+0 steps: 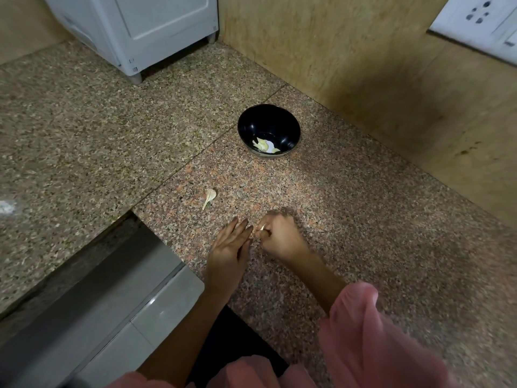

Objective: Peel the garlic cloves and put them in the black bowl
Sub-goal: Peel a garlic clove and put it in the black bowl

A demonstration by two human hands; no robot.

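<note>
Right hand (279,239) at lower centre is curling its blurred fingers round a small pale garlic clove (263,228); left hand (228,253) is lying beside it, fingers straight and together. Glossy round black bowl (282,121), above centre, is holding peeled pale pieces. Papery garlic skin (210,196) is lying between them, left of the bowl's line. Speckled granite counter (363,219); white appliance (140,32) upper left; wall socket (481,21) upper right.
</note>
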